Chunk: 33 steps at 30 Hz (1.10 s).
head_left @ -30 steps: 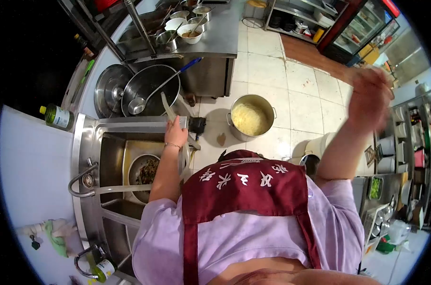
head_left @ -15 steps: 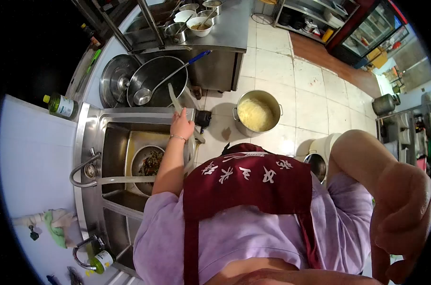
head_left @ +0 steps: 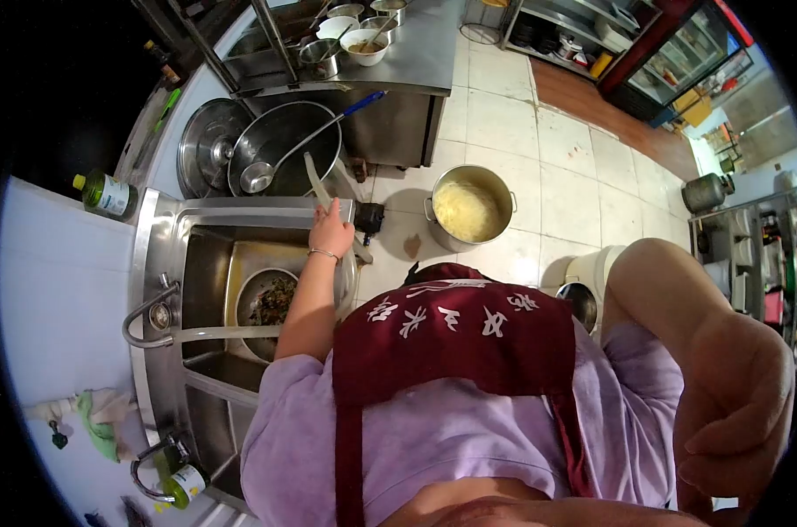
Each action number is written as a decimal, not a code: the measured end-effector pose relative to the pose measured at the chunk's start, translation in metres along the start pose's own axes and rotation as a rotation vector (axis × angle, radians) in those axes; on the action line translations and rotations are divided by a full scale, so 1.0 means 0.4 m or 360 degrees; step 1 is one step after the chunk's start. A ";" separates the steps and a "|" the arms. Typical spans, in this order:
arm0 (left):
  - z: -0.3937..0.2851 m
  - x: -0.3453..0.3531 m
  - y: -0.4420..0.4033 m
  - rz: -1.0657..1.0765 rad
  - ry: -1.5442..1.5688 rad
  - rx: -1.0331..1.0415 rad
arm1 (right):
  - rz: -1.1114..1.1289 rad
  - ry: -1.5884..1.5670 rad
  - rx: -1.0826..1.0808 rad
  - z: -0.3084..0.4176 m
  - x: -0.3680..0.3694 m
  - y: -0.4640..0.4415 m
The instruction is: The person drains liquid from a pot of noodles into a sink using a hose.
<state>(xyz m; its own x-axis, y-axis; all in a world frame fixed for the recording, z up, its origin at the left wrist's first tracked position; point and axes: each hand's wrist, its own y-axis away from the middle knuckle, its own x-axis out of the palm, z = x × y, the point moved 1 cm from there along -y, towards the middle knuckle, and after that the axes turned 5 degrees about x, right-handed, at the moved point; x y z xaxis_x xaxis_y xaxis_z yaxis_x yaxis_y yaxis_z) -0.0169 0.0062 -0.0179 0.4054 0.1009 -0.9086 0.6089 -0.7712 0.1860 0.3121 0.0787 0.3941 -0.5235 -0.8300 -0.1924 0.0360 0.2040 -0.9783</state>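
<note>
My left hand point(head_left: 331, 230) is closed around a pale flexible hose point(head_left: 317, 180) near its end, at the sink's outer edge. The open end points toward a large metal pot point(head_left: 297, 132), in which a ladle point(head_left: 309, 145) with a blue handle leans. From the sink's faucet point(head_left: 157, 316) the hose passes under my left forearm. A metal bowl point(head_left: 249, 294) with dark, leafy-looking bits point(head_left: 277, 301) sits in the sink basin point(head_left: 207, 263). Close to the camera, my right hand point(head_left: 736, 395) is raised with fingers curled in; nothing shows in it.
A two-handled pot point(head_left: 451, 241) of pale yellowish food stands on the tiled floor ahead. Beside the large pot leans a round lid point(head_left: 207, 149). Bowls and small pots crowd the steel counter point(head_left: 425, 53). A white bucket point(head_left: 583, 268) stands by my right side.
The whole view has shifted slightly left. My left hand keeps its hold on the hose by the sink edge. My right hand's fingers have curled in a little more.
</note>
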 end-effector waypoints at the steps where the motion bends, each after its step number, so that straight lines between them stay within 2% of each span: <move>1: 0.000 0.000 0.001 0.0004 -0.0001 -0.0001 | -0.0016 0.0067 0.0064 0.007 0.004 -0.001; 8: 0.000 0.001 -0.001 0.0006 -0.0052 -0.0008 | -0.0092 0.0289 0.0191 0.015 0.008 0.003; 9: 0.002 0.003 -0.001 -0.0012 -0.0080 0.0007 | -0.0014 0.0064 -0.0026 -0.006 -0.008 0.013; 11: 0.010 0.009 -0.003 -0.0014 -0.0040 0.0019 | 0.0062 -0.0161 -0.0243 -0.004 -0.011 0.013; 14: 0.002 0.001 0.003 0.0010 0.0015 0.0018 | 0.0017 0.0149 0.0131 0.022 0.007 -0.002; 17: 0.001 -0.002 0.003 0.0036 0.0037 -0.0008 | -0.0028 0.0180 0.0005 0.034 0.005 -0.008; 18: 0.002 0.000 0.002 0.0039 0.0040 -0.0011 | 0.0094 0.0214 0.0351 0.063 -0.006 -0.025; 20: 0.010 0.014 -0.001 -0.0005 0.0020 0.0018 | 0.0216 0.0246 0.0697 0.075 -0.012 -0.033; 23: 0.014 0.013 0.001 -0.0049 -0.0006 0.0038 | 0.0252 0.0125 0.0678 0.056 -0.021 -0.028; 26: 0.010 0.010 0.000 -0.0044 -0.0004 0.0032 | 0.0383 -0.0214 0.0577 0.051 -0.030 -0.034; 29: 0.008 0.008 0.001 -0.0040 0.0002 0.0022 | 0.0314 0.0332 0.0778 0.077 -0.024 -0.040; 32: 0.013 0.016 -0.003 -0.0050 -0.0024 0.0018 | 0.0463 -0.0228 0.0706 0.041 -0.040 -0.034; 33: 0.013 0.018 -0.003 -0.0063 -0.0052 0.0020 | 0.0373 -0.0127 0.0669 0.040 -0.029 -0.031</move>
<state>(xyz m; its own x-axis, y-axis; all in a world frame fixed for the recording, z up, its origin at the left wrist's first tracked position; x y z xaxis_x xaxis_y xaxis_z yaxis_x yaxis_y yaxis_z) -0.0183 0.0046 -0.0266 0.3587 0.1112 -0.9268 0.6151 -0.7750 0.1451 0.3314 0.0774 0.4073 -0.3937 -0.8274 -0.4005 0.4944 0.1767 -0.8511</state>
